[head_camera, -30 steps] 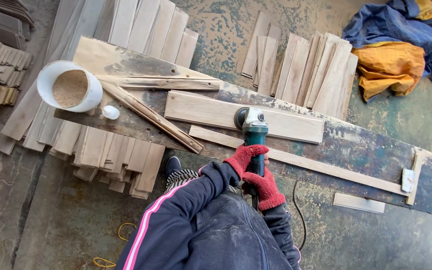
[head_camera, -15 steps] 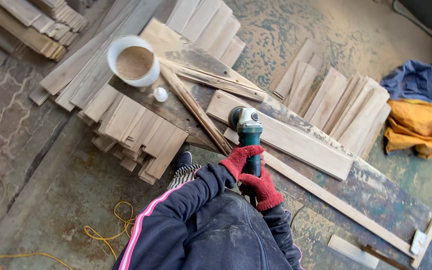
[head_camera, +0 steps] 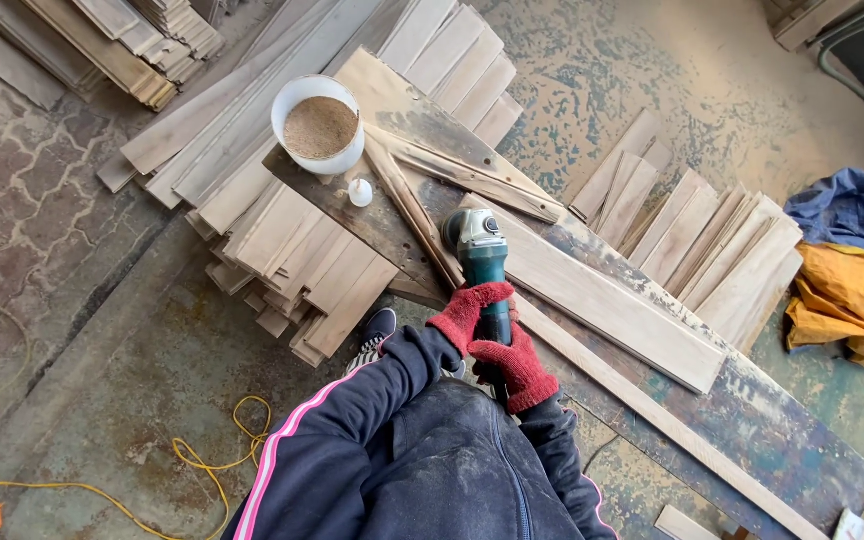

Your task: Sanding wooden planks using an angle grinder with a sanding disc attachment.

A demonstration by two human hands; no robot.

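Since a second ago, your green angle grinder (head_camera: 482, 262) has slid to the near-left end of the pale wooden plank (head_camera: 607, 300), whose length runs away rightward along the worn table (head_camera: 752, 420). Your red-gloved left hand (head_camera: 469, 312) and right hand (head_camera: 514, 364) clamp its body.

Red knit gloves (head_camera: 497, 335), pink-striped navy sleeves (head_camera: 352, 430)
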